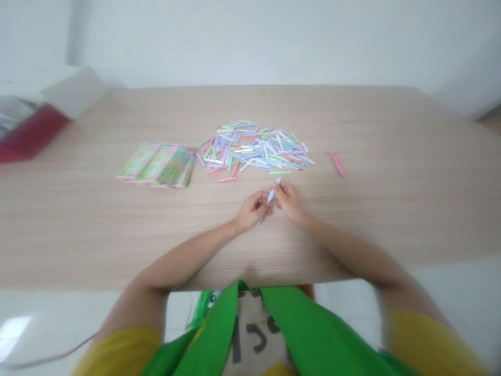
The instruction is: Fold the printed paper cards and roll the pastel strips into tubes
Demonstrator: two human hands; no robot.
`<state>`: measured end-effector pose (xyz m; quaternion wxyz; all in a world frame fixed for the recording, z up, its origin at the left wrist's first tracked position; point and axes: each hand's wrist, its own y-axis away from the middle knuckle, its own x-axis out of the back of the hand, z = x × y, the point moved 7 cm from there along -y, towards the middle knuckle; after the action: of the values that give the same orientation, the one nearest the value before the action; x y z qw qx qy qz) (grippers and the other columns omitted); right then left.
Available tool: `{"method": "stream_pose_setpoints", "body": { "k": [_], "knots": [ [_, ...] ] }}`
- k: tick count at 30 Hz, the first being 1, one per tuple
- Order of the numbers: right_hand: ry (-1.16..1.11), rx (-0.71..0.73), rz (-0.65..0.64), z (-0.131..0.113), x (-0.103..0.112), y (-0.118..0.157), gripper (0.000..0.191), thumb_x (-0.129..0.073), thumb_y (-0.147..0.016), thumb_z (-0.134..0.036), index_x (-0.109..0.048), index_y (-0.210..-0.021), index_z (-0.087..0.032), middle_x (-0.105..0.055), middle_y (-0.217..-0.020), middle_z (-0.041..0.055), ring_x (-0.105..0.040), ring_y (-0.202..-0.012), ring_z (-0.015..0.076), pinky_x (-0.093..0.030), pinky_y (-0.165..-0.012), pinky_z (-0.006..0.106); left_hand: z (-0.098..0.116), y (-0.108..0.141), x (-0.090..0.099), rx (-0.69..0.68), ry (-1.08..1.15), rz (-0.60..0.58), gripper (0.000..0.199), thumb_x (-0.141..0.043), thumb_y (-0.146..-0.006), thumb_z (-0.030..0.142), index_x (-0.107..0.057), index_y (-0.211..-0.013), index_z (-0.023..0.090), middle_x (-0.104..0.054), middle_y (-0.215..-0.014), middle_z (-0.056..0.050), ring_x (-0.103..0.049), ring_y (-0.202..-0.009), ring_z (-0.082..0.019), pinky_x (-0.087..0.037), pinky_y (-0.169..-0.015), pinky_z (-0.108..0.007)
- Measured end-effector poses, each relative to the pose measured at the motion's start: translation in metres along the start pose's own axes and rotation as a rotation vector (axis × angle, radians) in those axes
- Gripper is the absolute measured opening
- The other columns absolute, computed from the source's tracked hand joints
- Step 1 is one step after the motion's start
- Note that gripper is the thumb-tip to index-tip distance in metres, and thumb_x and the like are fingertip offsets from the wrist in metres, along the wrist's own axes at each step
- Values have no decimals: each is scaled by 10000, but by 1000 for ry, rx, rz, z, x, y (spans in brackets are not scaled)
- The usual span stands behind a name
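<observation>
Left hand (252,211) and right hand (287,202) pinch a pale blue paper strip (270,197) together at the fingertips, holding it up over the wooden table (78,230), near the loose pile of pastel strips (254,149); patterned paper stack (156,165) lies left, pink strips (337,164) right.

The left hand (252,211) and right hand (287,202) hide the middle of the pale blue strip (270,197), and its ends are blurred. At the upper left of the frame, the left edge cuts off the red box (27,130), and what lies inside is blurred. The strips in the pile (254,149) at the center are too small to tell apart, and the bottom edge cuts off the green apron (211,334).
</observation>
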<state>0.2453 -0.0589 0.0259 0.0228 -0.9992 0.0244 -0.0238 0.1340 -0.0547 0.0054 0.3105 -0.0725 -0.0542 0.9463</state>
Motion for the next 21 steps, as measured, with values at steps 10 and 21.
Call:
{"method": "stream_pose_setpoints", "body": {
  "k": [10, 21],
  "knots": [
    [-86, 2, 109, 9, 11, 14, 547, -660, -709, -748, -478, -848, -251, -403, -551, -87, -358, -487, 97, -284, -462, 253, -3, 1, -4, 48, -252, 76, 286, -518, -885, 403, -654, -816, 160, -495, -531, 34, -420, -473, -106, -345, -508, -246],
    [-55, -2, -48, 4, 4, 21, 496, -763, -679, -648, -517, -701, -219, -496, -565, -60, -440, -536, 95, -330, -518, 258, 21, 22, -6, -180, -605, -46, 579, -510, -719, 188, -567, -1292, 131, -703, -974, -98, -632, -877, -247, -481, -841, -367]
  ]
}}
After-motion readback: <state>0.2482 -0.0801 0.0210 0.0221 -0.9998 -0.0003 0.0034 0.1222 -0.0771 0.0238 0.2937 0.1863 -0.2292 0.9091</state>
